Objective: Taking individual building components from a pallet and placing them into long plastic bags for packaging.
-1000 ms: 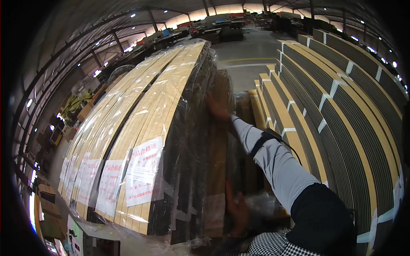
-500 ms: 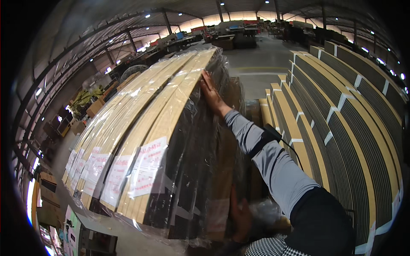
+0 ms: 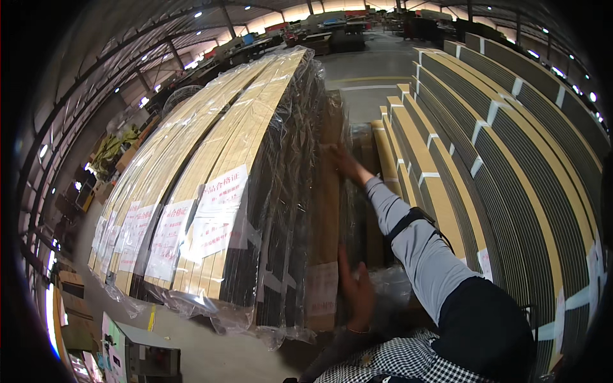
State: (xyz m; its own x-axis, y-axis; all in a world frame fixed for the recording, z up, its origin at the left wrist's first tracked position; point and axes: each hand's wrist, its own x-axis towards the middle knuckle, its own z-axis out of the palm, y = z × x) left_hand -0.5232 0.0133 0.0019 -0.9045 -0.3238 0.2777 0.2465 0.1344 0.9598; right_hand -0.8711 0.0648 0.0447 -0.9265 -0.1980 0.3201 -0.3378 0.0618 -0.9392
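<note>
A tall stack of long pale-yellow and black boards (image 3: 242,159), wrapped in clear plastic film, runs away from me. White paper labels (image 3: 217,210) are stuck on its near end. A brown cardboard strip (image 3: 325,210) stands against its right side. My right hand (image 3: 343,163) reaches forward and lies flat on the film and cardboard on that side, arm stretched out. My left hand (image 3: 355,290) presses flat on the lower right side of the stack, close to my body. Neither hand holds anything.
A second large stack of grey and yellow boards (image 3: 511,179) with white corner straps stands to the right, leaving a narrow gap where I stand. Concrete floor (image 3: 370,76) and machinery lie beyond. A small grey box (image 3: 143,351) sits on the floor at the lower left.
My right hand has slid down from the stack's upper edge to its right side, nearer to me. The left hand stays low against the stack.
</note>
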